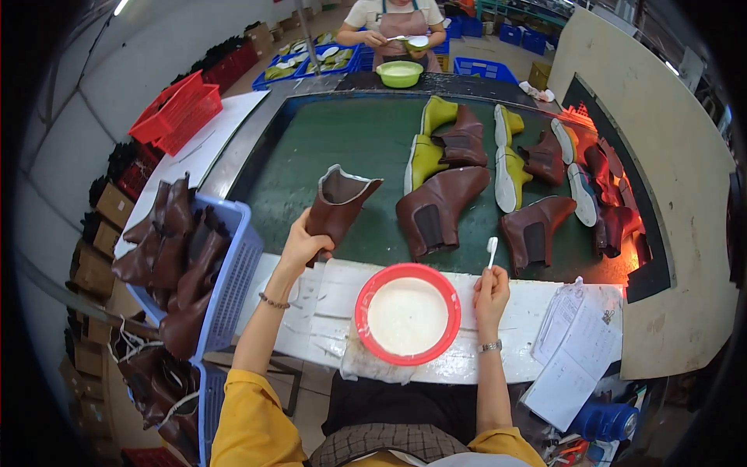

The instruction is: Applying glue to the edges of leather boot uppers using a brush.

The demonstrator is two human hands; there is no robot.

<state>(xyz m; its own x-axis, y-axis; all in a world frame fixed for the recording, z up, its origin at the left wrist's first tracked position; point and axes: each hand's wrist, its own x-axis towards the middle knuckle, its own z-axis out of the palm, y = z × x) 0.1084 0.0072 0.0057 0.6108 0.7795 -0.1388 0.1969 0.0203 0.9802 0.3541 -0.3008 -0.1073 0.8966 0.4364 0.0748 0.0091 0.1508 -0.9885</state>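
My left hand grips a brown boot upper by its lower end, with the open pale-lined top facing up above the green conveyor belt. In my right hand a small white brush stands upright, its head up. Between my hands a red bowl of white liquid rests on the white work board. Two more brown boot uppers lie on the belt, one at the middle and another farther right. Beyond them are yellow-green shoe parts with white soles, next to brown uppers.
A blue basket piled with brown uppers stands at my left; red crates lie farther back. Loose papers cover the board's right side. Orange light glows at the belt's right end. Across it, a person works over a green bowl.
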